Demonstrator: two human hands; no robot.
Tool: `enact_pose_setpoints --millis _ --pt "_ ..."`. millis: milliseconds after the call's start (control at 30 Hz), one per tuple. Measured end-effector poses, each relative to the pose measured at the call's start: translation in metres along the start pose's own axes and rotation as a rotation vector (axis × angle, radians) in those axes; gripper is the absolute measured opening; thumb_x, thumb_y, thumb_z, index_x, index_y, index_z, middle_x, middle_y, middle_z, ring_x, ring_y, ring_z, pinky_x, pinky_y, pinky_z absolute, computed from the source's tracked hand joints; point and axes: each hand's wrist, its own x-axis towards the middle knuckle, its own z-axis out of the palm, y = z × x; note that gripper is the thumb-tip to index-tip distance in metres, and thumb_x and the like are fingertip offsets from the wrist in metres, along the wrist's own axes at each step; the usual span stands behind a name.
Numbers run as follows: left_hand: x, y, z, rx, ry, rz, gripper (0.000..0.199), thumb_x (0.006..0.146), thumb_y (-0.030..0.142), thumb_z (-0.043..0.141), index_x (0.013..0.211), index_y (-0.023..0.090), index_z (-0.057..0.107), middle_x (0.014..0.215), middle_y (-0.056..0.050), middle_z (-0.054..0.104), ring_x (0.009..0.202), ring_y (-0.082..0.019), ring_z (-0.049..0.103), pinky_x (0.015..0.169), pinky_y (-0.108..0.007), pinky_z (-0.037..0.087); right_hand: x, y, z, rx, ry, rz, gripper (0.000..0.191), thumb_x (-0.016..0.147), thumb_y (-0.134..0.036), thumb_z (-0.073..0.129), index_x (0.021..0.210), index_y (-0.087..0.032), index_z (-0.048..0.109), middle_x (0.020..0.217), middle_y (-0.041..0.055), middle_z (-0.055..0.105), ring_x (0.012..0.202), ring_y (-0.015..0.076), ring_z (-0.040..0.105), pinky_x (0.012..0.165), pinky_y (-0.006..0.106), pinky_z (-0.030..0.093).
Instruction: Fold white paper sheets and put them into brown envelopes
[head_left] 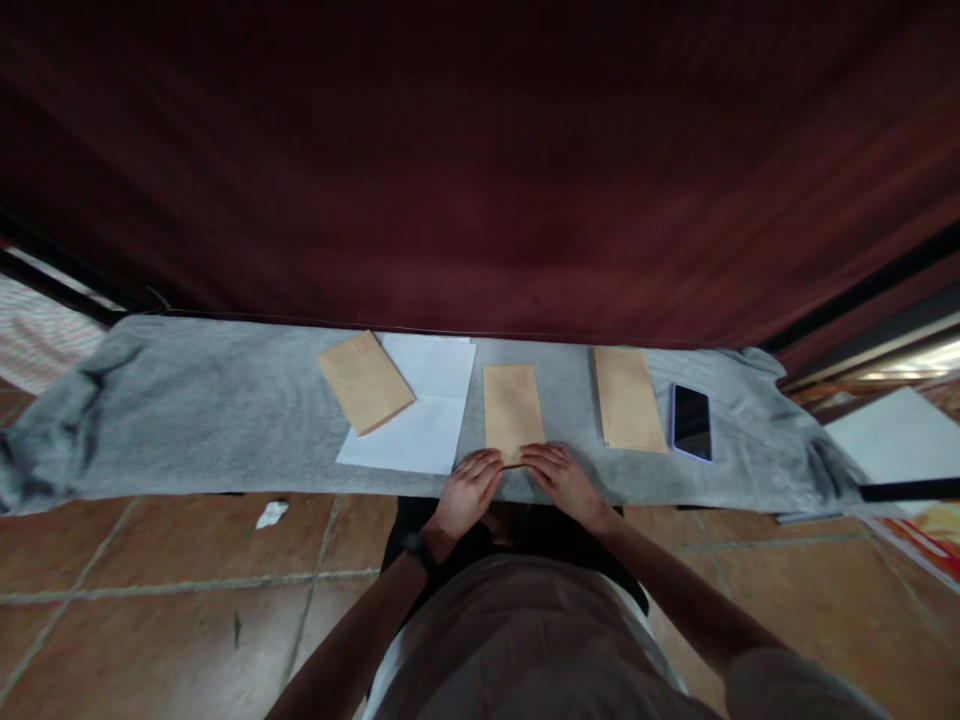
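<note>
A brown paper envelope lies flat in front of me on a grey cloth. My left hand has its fingers closed at the near left corner of this envelope. At the near right corner, my right hand grips the same edge, fingers bent together. The fingertips hide parts of the near edge, where a thin dark line shows between them. To the left, another brown envelope rests tilted over white sheets of paper with a crease across them. On the right is a stack of brown envelopes.
A phone with a dark screen lies right of the stack. The grey cloth covers a narrow bench or table. A dark red curtain hangs behind it. Crumpled white paper is on the tiled floor.
</note>
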Motion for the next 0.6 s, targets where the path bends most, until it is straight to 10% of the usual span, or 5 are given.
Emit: enact_pose_setpoints --millis 600 --pt "0.010 0.006 0.010 0.082 -0.025 -0.158 0.026 0.102 0.021 0.046 0.116 0.021 0.067 0.109 -0.008 0.073 0.101 -0.025 0.064 0.089 -0.043 0.052 0.004 -0.006 0.005 -0.070 -0.010 0.111 0.029 0.106 -0.027 0.044 0.124 -0.022 0.066 0.124 0.0081 0.070 0.119 0.0234 0.062 0.102 0.043 0.049"
